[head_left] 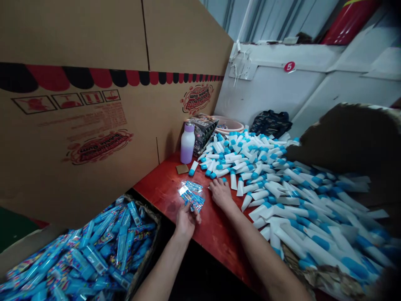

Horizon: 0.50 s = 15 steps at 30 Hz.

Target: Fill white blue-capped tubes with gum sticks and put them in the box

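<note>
My left hand [187, 221] is at the front of the red table [166, 188], gripping a small bunch of clear plastic packets with blue print [191, 195]. My right hand [221, 194] rests on the tabletop beside them, its fingers at the edge of a large heap of white tubes with blue caps [282, 188]. It holds nothing that I can see. The heap spreads over the right side of the table and hides the surface there.
A cardboard box [138, 213] of blue-wrapped packets stands below the table at the left. A printed cardboard sheet [94, 50] rises along the table's left side. A lilac bottle [187, 144], a dark bag [271, 123] and a pink basin [228, 124] stand at the back.
</note>
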Tool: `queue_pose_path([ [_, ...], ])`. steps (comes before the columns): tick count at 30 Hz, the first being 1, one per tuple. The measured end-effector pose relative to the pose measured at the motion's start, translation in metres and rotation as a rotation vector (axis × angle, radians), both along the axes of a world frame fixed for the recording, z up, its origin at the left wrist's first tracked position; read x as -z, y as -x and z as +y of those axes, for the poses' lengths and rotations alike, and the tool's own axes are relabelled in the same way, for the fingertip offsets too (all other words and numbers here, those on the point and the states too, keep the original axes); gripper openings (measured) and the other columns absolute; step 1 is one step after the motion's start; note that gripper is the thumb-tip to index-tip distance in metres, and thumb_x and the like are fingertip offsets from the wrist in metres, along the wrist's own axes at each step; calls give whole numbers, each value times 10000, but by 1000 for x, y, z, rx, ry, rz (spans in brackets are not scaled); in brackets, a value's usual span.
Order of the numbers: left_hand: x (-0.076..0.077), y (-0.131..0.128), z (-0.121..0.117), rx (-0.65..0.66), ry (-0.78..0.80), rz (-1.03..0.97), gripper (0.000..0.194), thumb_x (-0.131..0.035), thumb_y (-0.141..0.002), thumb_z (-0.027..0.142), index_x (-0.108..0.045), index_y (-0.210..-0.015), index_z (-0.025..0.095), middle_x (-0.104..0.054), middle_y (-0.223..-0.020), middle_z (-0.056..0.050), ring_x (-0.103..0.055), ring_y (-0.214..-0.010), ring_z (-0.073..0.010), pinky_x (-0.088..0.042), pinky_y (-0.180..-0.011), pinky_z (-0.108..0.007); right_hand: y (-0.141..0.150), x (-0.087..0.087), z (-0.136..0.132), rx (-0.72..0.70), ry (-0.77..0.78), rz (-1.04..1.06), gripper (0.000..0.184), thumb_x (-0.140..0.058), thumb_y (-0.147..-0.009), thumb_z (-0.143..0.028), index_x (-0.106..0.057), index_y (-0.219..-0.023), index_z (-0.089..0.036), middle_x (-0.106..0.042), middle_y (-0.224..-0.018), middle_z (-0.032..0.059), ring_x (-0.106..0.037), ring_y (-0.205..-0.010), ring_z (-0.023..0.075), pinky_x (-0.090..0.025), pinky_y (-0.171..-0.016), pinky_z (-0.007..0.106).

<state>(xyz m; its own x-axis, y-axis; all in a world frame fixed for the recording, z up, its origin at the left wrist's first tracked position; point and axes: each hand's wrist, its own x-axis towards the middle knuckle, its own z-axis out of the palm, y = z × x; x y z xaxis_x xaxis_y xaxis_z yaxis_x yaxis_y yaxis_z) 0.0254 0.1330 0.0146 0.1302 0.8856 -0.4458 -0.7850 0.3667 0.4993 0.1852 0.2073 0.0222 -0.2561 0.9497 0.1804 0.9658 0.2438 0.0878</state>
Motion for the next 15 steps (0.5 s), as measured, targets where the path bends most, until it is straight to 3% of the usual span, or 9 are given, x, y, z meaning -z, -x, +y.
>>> queue_pose_path([
  [3, 1, 4, -1, -45, -36, 48, 217, -696, -716, 307, -547, -684, 152, -579, -515, 3, -535, -393, -138, -405, -381, -240, -3, 3, -2, 55, 27, 50, 221, -413, -879, -144, -625, -941, -145, -631, -971, 152, -514, -961, 278, -346, -821, 402],
  [5, 2, 5, -1, -62, -46, 51, 224, -717, -704, 305, -560, -709, 145, -600, -536, -4, -564, -424, -143, -422, -401, -237, -7, 1, -12, 93, 6, 247, 213, -415, -872, -152, -622, -923, -143, -636, -954, 144, -535, -934, 261, -370, -817, 384],
  [11, 4, -9, -8, -104, -14, 47, 255, -746, -673, 279, -571, -806, 149, -642, -610, 1, -604, -463, -154, -472, -440, -259, -8, -28, -86, 161, -168, 1519, 272, -583, -801, -368, -570, -1001, -183, -660, -892, 39, -610, -804, 202, -477, -749, 333],
  [13, 3, -18, -12, -105, -6, 49, 260, -751, -664, 273, -570, -807, 153, -642, -614, 9, -603, -464, -148, -484, -453, -263, -1, -37, -111, 171, -223, 1756, 272, -629, -767, -348, -572, -982, -193, -674, -930, 50, -630, -854, 217, -487, -791, 358],
  [15, 2, -28, -17, -101, -9, 39, 254, -753, -656, 265, -563, -783, 156, -633, -601, 21, -592, -456, -136, -479, -449, -255, 7, -42, -130, 161, -241, 1858, 250, -658, -747, -314, -580, -957, -203, -683, -949, 54, -639, -891, 225, -491, -825, 374],
])
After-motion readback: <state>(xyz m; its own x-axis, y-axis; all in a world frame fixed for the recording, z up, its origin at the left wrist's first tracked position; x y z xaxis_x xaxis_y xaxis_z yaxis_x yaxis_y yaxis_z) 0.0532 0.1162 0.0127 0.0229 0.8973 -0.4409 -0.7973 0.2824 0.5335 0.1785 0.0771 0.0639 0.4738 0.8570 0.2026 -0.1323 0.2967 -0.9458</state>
